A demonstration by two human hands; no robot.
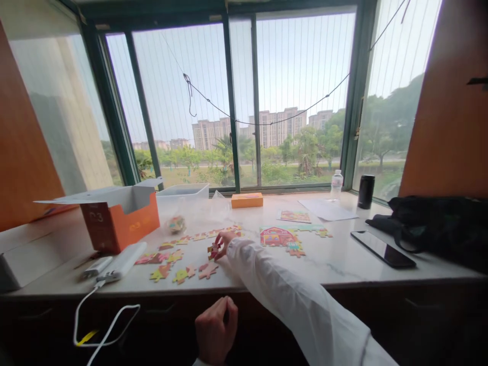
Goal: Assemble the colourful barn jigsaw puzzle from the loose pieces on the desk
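Quick count, folks: one left hand (216, 330), one right hand (224, 245), one phone (383, 249), one water bottle (336, 185), one black flask (366, 191), one big orange box (143, 223), one small orange box (247, 200), one plastic tub (183, 190), one power bank (122, 260).

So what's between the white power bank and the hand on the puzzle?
In the head view, loose jigsaw pieces in pink, yellow and red lie on the marble sill between the white power bank and the right hand.
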